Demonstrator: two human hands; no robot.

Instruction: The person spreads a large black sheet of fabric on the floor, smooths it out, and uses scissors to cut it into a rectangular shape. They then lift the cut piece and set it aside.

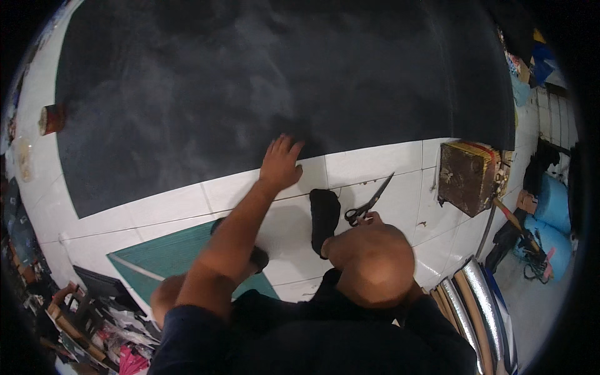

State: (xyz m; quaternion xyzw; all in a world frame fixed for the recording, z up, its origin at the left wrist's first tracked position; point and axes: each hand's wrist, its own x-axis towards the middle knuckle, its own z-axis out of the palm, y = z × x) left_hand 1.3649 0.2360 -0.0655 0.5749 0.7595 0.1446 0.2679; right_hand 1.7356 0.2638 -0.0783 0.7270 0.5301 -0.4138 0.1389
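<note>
A large black sheet (350, 75) is spread over the white tiled floor in front of me. My left hand (281, 164) reaches to its near edge, palm down, fingers stretched out and the tips resting on the sheet. It holds nothing. Beside my bent right knee lies a pair of black scissors (375, 201), blades pointing away to the upper right. The fingers of my right hand (371, 219) are at the scissors' handles and appear curled round them; the knee hides the rest of that hand.
A green cutting mat (181, 250) with a pale strip lies at left, near my feet. A worn brown block (465, 175) sits by the sheet's right corner, a small reddish tin (51, 119) by its left edge. Rolled material (478, 300) and blue rolls (544, 237) stand at right.
</note>
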